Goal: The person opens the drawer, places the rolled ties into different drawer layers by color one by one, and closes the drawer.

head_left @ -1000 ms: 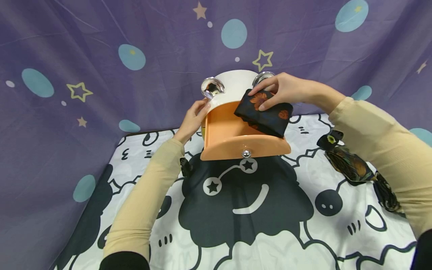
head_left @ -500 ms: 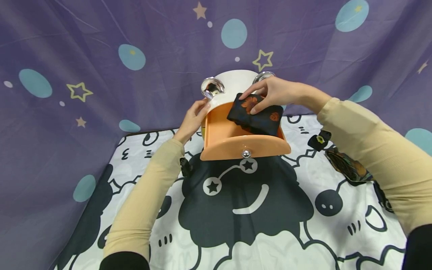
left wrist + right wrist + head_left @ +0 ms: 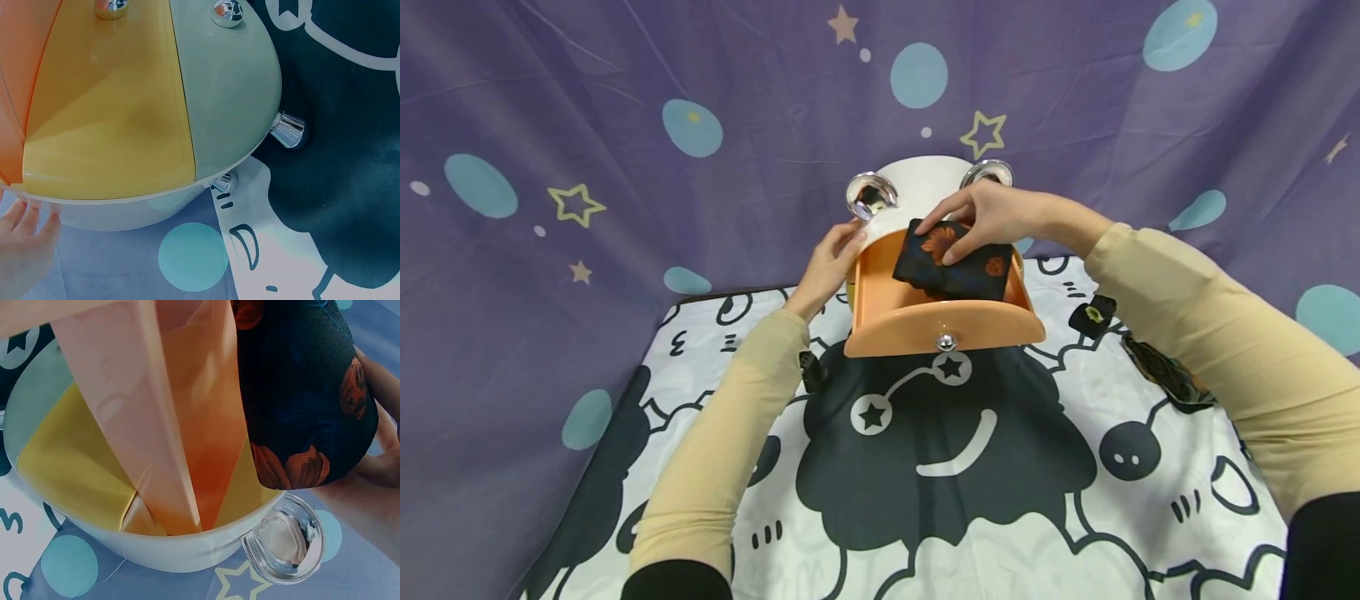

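A rounded white chest (image 3: 925,185) with silvery round feet and an orange drawer (image 3: 895,332) pulled out stands at the table's far side. My right hand (image 3: 996,218) pinches a folded dark cloth with orange flowers (image 3: 970,279) between thumb and fingers. The cloth is tilted, its lower part inside the open drawer. In the right wrist view the cloth (image 3: 306,394) hangs over the drawer's inside. My left hand (image 3: 829,268) rests against the chest's left side; its fingertips (image 3: 50,228) touch the white shell in the left wrist view.
Yellow (image 3: 112,112) and pale green (image 3: 231,94) drawer fronts with silvery knobs lie below the orange one. More dark patterned cloth (image 3: 1168,375) lies on the table to the right, partly behind my sleeve. A purple curtain (image 3: 760,192) hangs close behind the chest.
My right hand has moved left and a little down with the folded cloth, bringing it further into the drawer. The left hand and the chest have stayed in place.
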The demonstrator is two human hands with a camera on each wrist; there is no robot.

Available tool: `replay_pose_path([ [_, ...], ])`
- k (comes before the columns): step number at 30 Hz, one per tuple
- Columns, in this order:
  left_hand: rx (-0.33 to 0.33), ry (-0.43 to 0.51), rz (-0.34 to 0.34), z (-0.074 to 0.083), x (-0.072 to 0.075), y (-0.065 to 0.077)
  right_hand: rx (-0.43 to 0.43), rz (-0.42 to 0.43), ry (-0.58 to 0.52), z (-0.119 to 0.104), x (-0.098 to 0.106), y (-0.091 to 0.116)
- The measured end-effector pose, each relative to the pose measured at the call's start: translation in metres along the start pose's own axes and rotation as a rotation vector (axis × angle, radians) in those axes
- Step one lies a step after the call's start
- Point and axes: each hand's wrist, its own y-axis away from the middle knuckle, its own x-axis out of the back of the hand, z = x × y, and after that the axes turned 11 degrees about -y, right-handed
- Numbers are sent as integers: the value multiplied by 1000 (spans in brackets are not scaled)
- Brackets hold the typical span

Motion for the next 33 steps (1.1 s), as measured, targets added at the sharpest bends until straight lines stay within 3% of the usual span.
replay_pose_path([
  [15,5,-11,5,1,0,0,25,-49,9,1,-8,-2],
  [33,1,-22,2,0,0,0,49,-129,-82,4,-14,-3],
])
